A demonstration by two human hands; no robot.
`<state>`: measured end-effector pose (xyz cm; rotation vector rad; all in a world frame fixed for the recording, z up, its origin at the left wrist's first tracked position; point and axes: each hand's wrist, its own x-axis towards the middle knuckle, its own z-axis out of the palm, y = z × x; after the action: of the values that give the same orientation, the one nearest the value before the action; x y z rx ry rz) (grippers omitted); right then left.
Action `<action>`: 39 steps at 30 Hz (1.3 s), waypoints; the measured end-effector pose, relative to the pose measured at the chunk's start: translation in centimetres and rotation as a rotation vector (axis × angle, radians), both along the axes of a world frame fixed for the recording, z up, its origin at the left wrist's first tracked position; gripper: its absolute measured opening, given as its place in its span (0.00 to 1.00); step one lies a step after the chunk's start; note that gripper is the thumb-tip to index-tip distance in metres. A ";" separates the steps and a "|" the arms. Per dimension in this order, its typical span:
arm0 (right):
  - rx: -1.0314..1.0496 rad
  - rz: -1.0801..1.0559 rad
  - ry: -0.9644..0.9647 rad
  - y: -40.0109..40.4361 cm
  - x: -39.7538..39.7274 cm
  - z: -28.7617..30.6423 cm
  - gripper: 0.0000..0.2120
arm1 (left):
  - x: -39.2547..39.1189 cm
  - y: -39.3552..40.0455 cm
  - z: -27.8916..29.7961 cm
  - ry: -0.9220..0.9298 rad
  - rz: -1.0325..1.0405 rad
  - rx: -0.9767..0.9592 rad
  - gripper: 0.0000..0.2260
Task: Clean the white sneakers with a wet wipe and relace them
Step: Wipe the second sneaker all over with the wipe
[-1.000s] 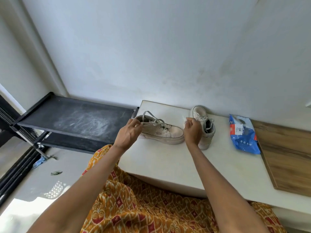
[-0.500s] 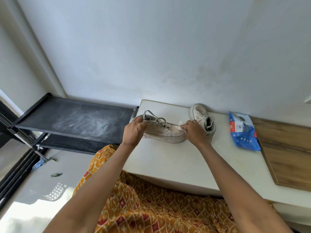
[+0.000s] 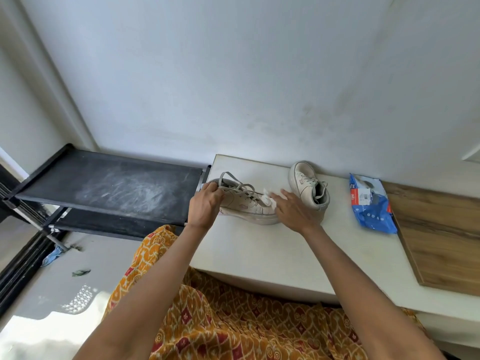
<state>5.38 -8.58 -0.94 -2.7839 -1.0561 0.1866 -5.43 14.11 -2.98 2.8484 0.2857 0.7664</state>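
This is a home, likely an entry corner. A black shoe rack stands beside a low white surface. Plain painted wall behind.

1. Pale blue-grey plastered wall, faintly smudged at right.
2. Black two-tier metal rack, left, against the wall; top shelf streaked with white dust.
3. Off-white rectangular tabletop, just beside the rack, backed to the wall.
4. Brown wood-grain board, at the tabletop's right.
5. Glossy light-grey floor, lower left, patched with bright daylight.
6. Dark sliding-door frame, far left.
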 end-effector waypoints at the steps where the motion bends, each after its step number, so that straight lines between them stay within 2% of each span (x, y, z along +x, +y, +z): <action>1: -0.003 0.008 0.041 0.4 -0.4 -0.1 0.21 | 0.0 0.0 0.1 0.005 0.003 -0.008 0.06; 5: -0.011 -0.021 0.122 -0.5 -1.0 -0.6 0.21 | -0.2 -0.3 0.6 -0.009 -0.017 -0.012 0.08; 10: -0.216 -0.078 0.064 0.3 -0.4 0.3 0.24 | -0.2 -0.4 0.4 0.000 -0.011 -0.009 0.07; 15: -0.098 -0.035 0.148 1.7 -0.9 -0.3 0.23 | -0.2 -0.5 0.4 0.012 0.005 -0.023 0.07; 20: -0.234 0.002 -0.021 -1.0 0.1 1.0 0.23 | -0.2 -0.6 0.9 -0.021 -0.026 -0.019 0.07; 22: -0.252 -0.023 0.022 -0.1 0.1 0.9 0.25 | -0.2 -0.6 0.7 -0.014 -0.020 -0.015 0.07; 24: -0.179 -0.044 0.124 1.0 -0.4 0.2 0.28 | -0.2 -0.7 0.5 -0.011 -0.004 -0.017 0.07; 26: -0.114 -0.044 0.173 1.1 -0.4 -0.7 0.27 | -0.2 -0.8 0.5 -0.010 0.000 -0.022 0.07; 31: 0.050 0.042 -0.080 0.4 -0.1 -0.8 0.15 | -0.2 -1.0 1.1 -0.023 -0.022 -0.033 0.08; 33: 0.118 0.031 -0.040 0.8 0.0 -0.7 0.12 | -0.3 -1.1 1.1 -0.026 -0.018 -0.035 0.07; 35: 0.279 -0.085 0.138 0.8 0.0 0.1 0.13 | -0.4 -1.1 1.2 -0.034 -0.022 -0.034 0.08; 37: 0.637 -0.297 0.402 0.5 -0.1 1.3 0.16 | -0.4 -1.2 1.3 -0.034 -0.025 -0.028 0.08; 39: 0.923 -0.453 0.727 0.4 -0.1 2.0 0.12 | -0.3 -1.1 1.2 -0.034 -0.025 -0.026 0.08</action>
<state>5.29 -8.21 1.08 -1.7888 -0.2042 0.4583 -5.76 13.00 -1.76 2.8064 0.2533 0.7995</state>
